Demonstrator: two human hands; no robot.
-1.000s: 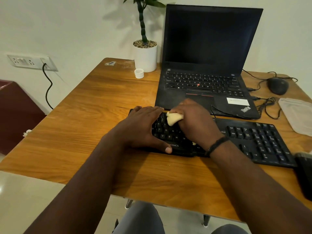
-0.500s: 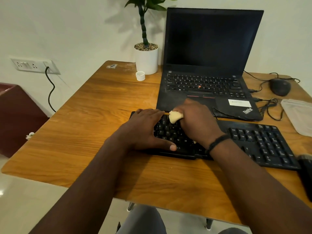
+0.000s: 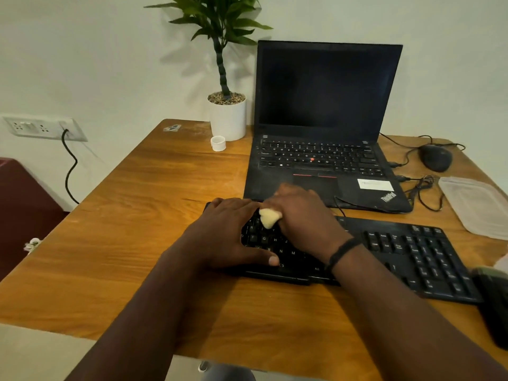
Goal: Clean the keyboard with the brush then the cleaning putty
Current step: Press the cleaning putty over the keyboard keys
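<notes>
The left hand [image 3: 228, 232] lies flat on the left end of the black keyboard [image 3: 406, 254], fingers straight and close together, thumb at its 5 o'clock on the front edge. Just right of it, the right hand [image 3: 305, 215] has its fingers curled round a soft, pale yellow lump of putty [image 3: 268, 217] and presses it on the top letter keys. The laptop [image 3: 324, 127] stands at 12 o'clock from the keyboard.

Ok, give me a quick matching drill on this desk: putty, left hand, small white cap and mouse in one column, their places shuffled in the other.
1. cleaning putty
2. left hand
3. small white cap
4. mouse

A. beside the white plant pot
B. far right, behind the clear pouch
C. lying on the keyboard's left end
D. gripped in the right hand, on the keys

Pairs: 1-D, 2-C, 3-A, 4-B
</notes>
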